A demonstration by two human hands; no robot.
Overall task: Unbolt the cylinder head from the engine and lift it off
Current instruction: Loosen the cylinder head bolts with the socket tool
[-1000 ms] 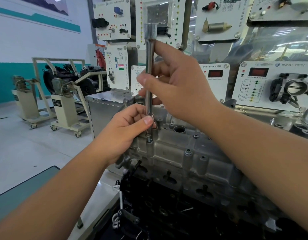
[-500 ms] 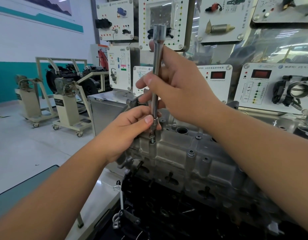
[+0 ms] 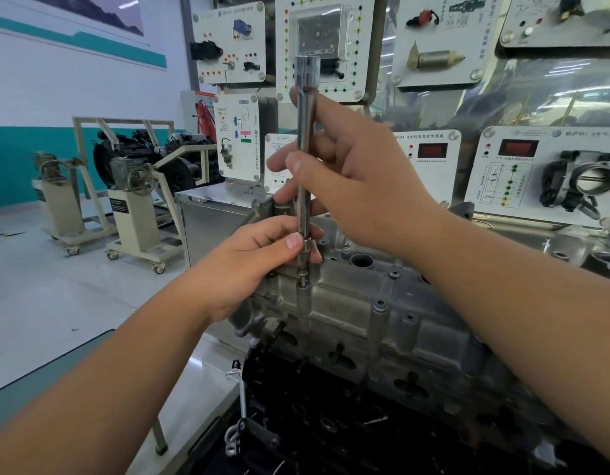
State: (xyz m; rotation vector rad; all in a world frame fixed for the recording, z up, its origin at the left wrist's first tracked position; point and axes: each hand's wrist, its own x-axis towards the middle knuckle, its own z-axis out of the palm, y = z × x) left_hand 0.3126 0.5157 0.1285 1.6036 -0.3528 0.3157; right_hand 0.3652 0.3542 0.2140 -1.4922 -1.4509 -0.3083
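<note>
Pale workshop floor (image 3: 56, 303), wheeled engine stands (image 3: 139, 214) on it (cream frames), steel cabinet (image 3: 211, 217) alongside

wall training panels (image 3: 430, 39), perhaps engine stands (image 3: 135, 200)

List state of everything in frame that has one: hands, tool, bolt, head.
left hand: pinching the lower end of the extension bar
right hand: gripping the bar's shaft higher up
extension bar: upright, bit seated on a bolt, no ratchet on its open top end
bolt: raised above its boss, not yet out
cylinder head: seated on the engine, other bolts in place
</note>
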